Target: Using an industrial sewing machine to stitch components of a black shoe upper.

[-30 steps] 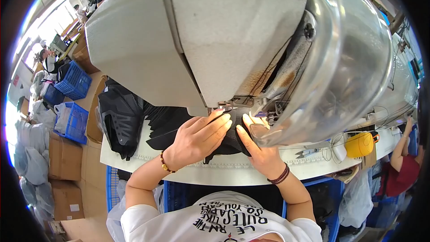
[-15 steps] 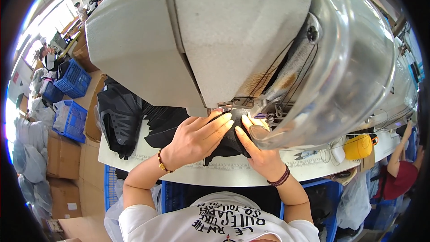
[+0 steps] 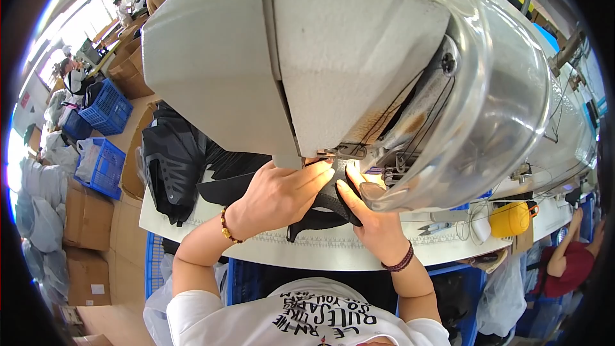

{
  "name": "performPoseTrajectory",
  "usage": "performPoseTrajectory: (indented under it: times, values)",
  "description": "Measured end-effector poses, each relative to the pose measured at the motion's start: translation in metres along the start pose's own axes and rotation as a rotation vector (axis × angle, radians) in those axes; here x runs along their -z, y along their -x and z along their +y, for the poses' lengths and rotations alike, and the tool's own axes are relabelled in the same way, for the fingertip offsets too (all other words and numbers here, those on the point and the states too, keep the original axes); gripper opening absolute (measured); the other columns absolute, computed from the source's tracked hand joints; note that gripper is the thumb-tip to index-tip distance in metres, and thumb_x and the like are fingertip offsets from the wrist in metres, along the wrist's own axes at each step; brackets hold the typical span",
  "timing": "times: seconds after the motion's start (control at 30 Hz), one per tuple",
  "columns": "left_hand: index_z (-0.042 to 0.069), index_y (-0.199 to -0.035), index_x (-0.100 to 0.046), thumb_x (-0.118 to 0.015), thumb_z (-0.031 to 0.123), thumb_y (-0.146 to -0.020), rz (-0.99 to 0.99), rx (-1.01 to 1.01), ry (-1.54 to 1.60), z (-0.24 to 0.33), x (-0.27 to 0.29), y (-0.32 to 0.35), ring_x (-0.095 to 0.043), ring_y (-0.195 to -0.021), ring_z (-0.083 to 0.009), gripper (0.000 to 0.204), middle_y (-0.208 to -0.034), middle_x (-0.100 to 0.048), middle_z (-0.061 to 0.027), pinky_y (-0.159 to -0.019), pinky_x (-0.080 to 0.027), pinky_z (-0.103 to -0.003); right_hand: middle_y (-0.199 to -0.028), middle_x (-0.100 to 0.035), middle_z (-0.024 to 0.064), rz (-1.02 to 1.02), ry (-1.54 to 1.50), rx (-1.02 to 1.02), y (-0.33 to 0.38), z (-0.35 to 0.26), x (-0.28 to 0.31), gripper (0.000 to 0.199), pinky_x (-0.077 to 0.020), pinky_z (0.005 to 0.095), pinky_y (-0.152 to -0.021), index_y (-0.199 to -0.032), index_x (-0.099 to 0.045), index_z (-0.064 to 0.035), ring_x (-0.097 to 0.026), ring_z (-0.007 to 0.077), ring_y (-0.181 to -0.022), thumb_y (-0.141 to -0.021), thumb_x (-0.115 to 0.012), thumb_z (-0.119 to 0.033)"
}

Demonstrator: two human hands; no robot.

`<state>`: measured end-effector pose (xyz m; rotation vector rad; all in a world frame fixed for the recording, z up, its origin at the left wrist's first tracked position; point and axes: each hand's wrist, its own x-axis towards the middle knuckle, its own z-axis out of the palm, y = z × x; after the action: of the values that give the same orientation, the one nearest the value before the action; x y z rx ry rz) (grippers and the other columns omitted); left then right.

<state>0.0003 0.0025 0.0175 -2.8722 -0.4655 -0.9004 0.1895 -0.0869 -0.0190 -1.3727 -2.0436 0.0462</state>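
Observation:
Under the head of a large grey sewing machine (image 3: pixel 359 51), a black fabric piece (image 3: pixel 330 204) lies on the white table. My left hand (image 3: pixel 278 191) presses its left side close to the needle area, fingers together and pointing at the machine. My right hand (image 3: pixel 373 218) grips the right edge, with the fingers spread around it. A loop of the piece hangs toward me between the hands. The needle and the fingertips nearest it are partly hidden by the machine head. Black cut pieces (image 3: pixel 225 187) lie left of my left hand.
A stack of black shoe uppers (image 3: pixel 172 170) sits at the table's left. Right of my hands are thread snips (image 3: pixel 435 227) and a yellow container (image 3: pixel 510 219). Blue crates (image 3: pixel 104 165) and cartons (image 3: pixel 96 218) stand on the floor at left. A person in red (image 3: pixel 565 263) works at right.
The view has shifted slightly, so the machine sits a little differently in it. Both hands stay on the black fabric piece, whose hanging loop shows a wider gap between the hands.

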Motion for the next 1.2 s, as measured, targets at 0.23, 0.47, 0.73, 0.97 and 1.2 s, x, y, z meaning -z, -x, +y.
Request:
performPoseTrajectory:
  times: [0.23,0.47,0.73,0.97,1.2]
  values:
    - [0.002,-0.097,-0.061,-0.061,0.004,-0.065,0.043,0.014,-0.005,0.002,-0.005,0.0,-0.056,-0.063,-0.0151,0.032,-0.103,-0.059,-0.0047,-0.065,-0.046,-0.028,-0.123,-0.05,0.0158,0.011,0.038,0.006,0.0,0.002,-0.001,0.065,-0.0388,0.0419,-0.093,-0.118,-0.056,-0.0093,-0.049,0.0334,-0.109,-0.055,-0.057,0.01]
    - [0.001,-0.098,-0.061,-0.056,0.006,-0.066,0.006,0.034,-0.065,-0.002,-0.01,-0.002,-0.055,-0.057,-0.0129,0.032,-0.094,-0.056,-0.005,-0.065,-0.044,-0.028,-0.126,-0.048,0.0162,-0.045,0.03,-0.003,-0.007,0.001,0.004,0.068,-0.0398,0.0409,-0.093,-0.12,-0.053,-0.0099,-0.049,0.0338,-0.11,-0.055,-0.057,0.01]
    - [0.002,-0.104,-0.058,-0.063,0.001,-0.067,-0.023,0.062,-0.039,0.007,-0.006,0.003,-0.059,-0.082,-0.0207,0.037,-0.097,-0.054,-0.0057,-0.071,-0.05,-0.029,-0.127,-0.048,0.0149,-0.056,0.005,-0.034,0.0,-0.005,0.006,0.069,-0.0414,0.0395,-0.091,-0.121,-0.053,-0.0113,-0.049,0.0333,-0.109,-0.055,-0.056,0.009]
    - [0.002,-0.101,-0.061,-0.055,0.007,-0.066,0.01,0.078,-0.066,0.007,-0.006,0.002,-0.056,-0.063,-0.013,0.035,-0.097,-0.057,-0.0047,-0.067,-0.042,-0.028,-0.117,-0.055,0.0151,0.043,0.074,0.039,-0.002,0.005,-0.001,0.072,-0.0452,0.037,-0.084,-0.125,-0.051,-0.0163,-0.056,0.0319,-0.098,-0.057,-0.056,0.008]
    - [0.002,-0.09,-0.065,-0.057,-0.005,-0.065,0.179,0.265,0.34,-0.011,-0.012,0.004,-0.061,-0.071,-0.0247,0.028,-0.082,-0.064,-0.009,-0.067,-0.048,-0.034,-0.089,-0.063,0.0132,0.02,0.009,-0.038,0.007,0.01,-0.009,0.07,-0.0491,0.034,-0.065,-0.125,-0.052,-0.0185,-0.06,0.0282,-0.06,-0.059,-0.056,0.007]
